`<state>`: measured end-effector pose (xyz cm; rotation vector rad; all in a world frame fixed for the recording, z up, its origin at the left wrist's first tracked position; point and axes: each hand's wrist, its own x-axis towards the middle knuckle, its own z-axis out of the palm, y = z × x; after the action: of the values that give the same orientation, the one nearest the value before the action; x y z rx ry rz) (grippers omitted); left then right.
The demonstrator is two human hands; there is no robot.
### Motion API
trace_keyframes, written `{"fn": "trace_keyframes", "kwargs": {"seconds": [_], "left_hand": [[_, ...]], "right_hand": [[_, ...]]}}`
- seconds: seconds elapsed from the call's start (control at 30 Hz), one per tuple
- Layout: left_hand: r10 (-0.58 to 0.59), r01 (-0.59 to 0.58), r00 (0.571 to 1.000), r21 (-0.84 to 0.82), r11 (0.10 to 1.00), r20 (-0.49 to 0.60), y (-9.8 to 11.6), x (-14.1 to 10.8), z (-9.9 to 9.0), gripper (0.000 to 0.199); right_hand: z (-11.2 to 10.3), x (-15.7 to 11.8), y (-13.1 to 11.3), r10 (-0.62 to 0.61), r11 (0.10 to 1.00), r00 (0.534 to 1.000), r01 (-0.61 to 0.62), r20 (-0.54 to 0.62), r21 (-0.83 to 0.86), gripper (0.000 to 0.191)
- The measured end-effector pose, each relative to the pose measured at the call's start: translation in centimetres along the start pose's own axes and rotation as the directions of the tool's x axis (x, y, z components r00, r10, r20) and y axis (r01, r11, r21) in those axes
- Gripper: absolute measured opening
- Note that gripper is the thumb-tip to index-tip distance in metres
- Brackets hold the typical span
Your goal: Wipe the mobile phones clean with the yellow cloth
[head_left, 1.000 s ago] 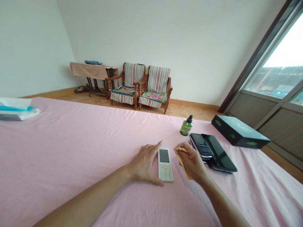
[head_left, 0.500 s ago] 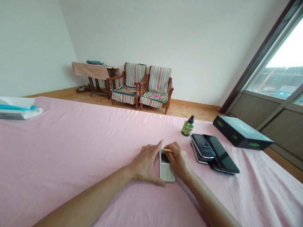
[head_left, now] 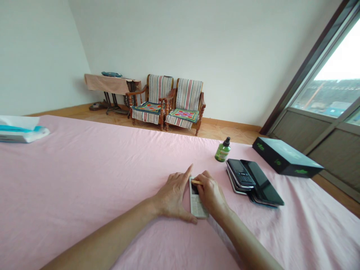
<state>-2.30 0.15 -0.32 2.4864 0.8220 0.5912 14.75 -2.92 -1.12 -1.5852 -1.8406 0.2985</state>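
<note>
A white keypad phone (head_left: 198,207) lies face up on the pink cloth (head_left: 112,168), its dark screen toward the far end. My left hand (head_left: 176,197) is spread along the phone's left side, index finger pointing away and thumb by the near edge. In my right hand (head_left: 212,193) a small tan stick (head_left: 197,182) is pinched, its tip over the top of the screen. That hand covers part of the phone's right side.
Right of my hands lie stacked keypad phones (head_left: 240,176) and dark tablets (head_left: 263,183). Behind them stand a green spray bottle (head_left: 222,151) and a black box (head_left: 287,157). A white and blue packet (head_left: 24,131) lies far left. Two chairs (head_left: 184,101) stand beyond.
My right hand has shifted slightly down and left over the phone, with the stick still pinched. My left hand has barely moved.
</note>
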Motion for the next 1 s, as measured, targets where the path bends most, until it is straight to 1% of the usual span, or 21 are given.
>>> {"fn": "trace_keyframes", "kwargs": {"seconds": [0.13, 0.3, 0.37, 0.43, 0.5, 0.6, 0.67, 0.83, 0.93, 1.0], "left_hand": [[0.002, -0.002, 1.000, 0.001, 1.000, 0.002, -0.2, 0.0, 0.1, 0.149], [0.012, -0.012, 1.000, 0.004, 1.000, 0.013, -0.6, 0.0, 0.2, 0.149], [0.009, -0.009, 1.000, 0.004, 1.000, 0.021, -0.6, 0.0, 0.2, 0.148], [0.001, -0.001, 1.000, 0.005, 1.000, 0.024, -0.5, 0.1, 0.1, 0.148], [-0.007, 0.006, 1.000, 0.007, 1.000, 0.022, -0.4, 0.1, 0.1, 0.148], [-0.003, 0.003, 1.000, 0.015, 1.000, 0.022, -0.2, 0.1, 0.0, 0.146], [0.004, -0.005, 1.000, 0.018, 1.000, 0.016, -0.3, 0.1, 0.1, 0.146], [-0.001, 0.001, 1.000, 0.013, 1.000, -0.004, -0.6, 0.0, 0.4, 0.148], [-0.017, 0.017, 1.000, 0.014, 1.000, 0.012, -0.6, 0.0, 0.4, 0.149], [-0.022, 0.022, 0.999, 0.018, 1.000, 0.024, -0.5, 0.1, 0.3, 0.149]], "right_hand": [[-0.9, -1.1, 1.2, 0.028, 0.999, 0.999, -0.029, -0.047, -0.027, 0.020], [-2.9, -3.1, 3.2, 0.029, 0.999, 0.991, -0.034, -0.133, -0.032, 0.018], [-3.5, -3.3, 3.5, 0.006, 1.000, 0.983, -0.009, -0.185, -0.018, 0.016], [-3.8, -2.9, 3.1, -0.021, 1.000, 0.976, 0.021, -0.217, 0.001, 0.014], [-3.5, -2.1, 2.2, -0.043, 0.999, 0.981, 0.047, -0.188, 0.019, 0.015], [-2.5, -0.6, 0.6, -0.078, 0.996, 0.995, 0.081, -0.060, 0.039, 0.016], [-1.7, 0.4, 0.1, -0.095, 0.994, 0.995, 0.095, 0.003, 0.045, 0.015], [-0.5, 2.0, 1.0, -0.099, 0.994, 0.992, 0.094, 0.076, 0.061, 0.019], [-0.4, 1.8, 1.3, -0.110, 0.992, 0.986, 0.101, 0.123, 0.077, 0.021], [-0.5, 1.3, 1.1, -0.116, 0.991, 0.982, 0.104, 0.150, 0.086, 0.022]]}}
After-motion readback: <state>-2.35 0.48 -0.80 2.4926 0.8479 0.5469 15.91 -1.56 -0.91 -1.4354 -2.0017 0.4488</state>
